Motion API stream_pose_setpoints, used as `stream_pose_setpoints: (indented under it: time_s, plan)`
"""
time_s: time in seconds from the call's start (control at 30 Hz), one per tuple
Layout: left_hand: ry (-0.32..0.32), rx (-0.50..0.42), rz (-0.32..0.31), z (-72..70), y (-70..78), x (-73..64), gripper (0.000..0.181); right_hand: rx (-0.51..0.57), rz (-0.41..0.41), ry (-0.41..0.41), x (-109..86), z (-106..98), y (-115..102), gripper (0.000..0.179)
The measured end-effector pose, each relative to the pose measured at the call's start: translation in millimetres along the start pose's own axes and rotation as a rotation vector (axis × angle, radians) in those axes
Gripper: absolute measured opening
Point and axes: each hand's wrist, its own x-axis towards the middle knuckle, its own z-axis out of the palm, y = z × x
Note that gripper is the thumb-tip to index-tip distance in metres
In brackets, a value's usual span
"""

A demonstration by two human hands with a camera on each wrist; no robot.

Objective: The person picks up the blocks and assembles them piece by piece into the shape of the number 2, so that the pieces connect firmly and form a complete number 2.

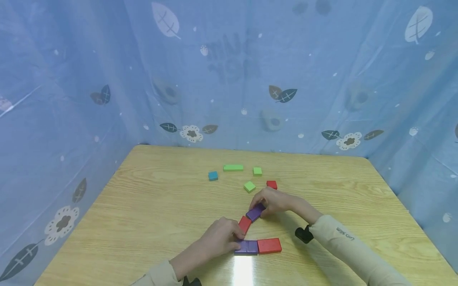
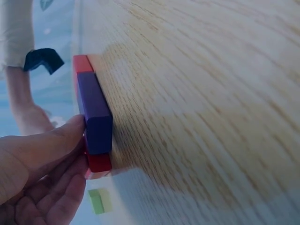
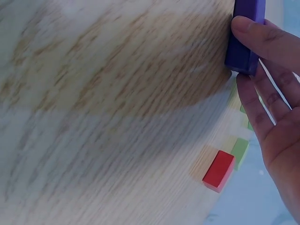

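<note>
My left hand (image 1: 222, 237) is at the left end of the lower purple block (image 1: 248, 248). Its thumb rests on that block, and a fingertip is by the lower end of a slanted red block (image 1: 245, 224). Farther off, my right hand (image 1: 273, 200) pinches a second purple block (image 3: 241, 49) between thumb and fingers, its near end meeting the slanted red block. Another red block (image 1: 269, 245) lies end to end with the lower purple one. Together these flat blocks form a bent line on the wooden table (image 1: 161, 198).
Behind my right hand lies a small red block (image 1: 272, 184). Farther back are two small green blocks (image 1: 249, 186), a long green block (image 1: 233, 168) and a blue block (image 1: 213, 176). A blue patterned curtain (image 1: 229, 79) surrounds the table's back and sides.
</note>
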Motion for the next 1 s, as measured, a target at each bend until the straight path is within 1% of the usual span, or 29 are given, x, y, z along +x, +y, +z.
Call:
stream_pose_setpoints:
  time_s: [0.2,0.4,0.5,0.57,0.67,0.73,0.87,1.0]
  plan:
    - [0.002,-0.009,-0.003,0.8,0.7,1.3,0.022,-0.022,-0.003,0.011,-3.0,1.3,-0.5,0.032]
    - [0.002,-0.015,-0.005,1.4,-0.6,4.0,0.022,-0.034,0.025,0.012,-2.9,0.8,-1.0,0.038]
    - [0.003,-0.011,0.000,1.0,-1.2,5.3,0.022,0.001,0.062,0.021,-5.4,-2.4,-3.4,0.041]
    - [0.006,-0.006,0.006,0.7,-1.4,5.9,0.021,0.024,0.090,0.041,-9.9,-6.6,-5.4,0.043]
    - [0.014,-0.001,0.020,0.1,-1.1,6.0,0.022,0.085,0.134,0.092,-21.1,-16.1,-6.0,0.044]
    - [0.017,-0.002,0.024,-0.2,-0.7,5.3,0.022,0.121,0.158,0.140,-29.9,-23.4,-3.8,0.043]
    - [0.021,-0.002,0.025,-0.4,0.1,2.8,0.022,0.264,0.217,0.244,-47.7,-35.3,7.8,0.041]
    - [0.025,0.000,0.032,-0.8,0.3,0.7,0.022,0.401,0.267,0.367,-61.8,-38.8,23.2,0.042]
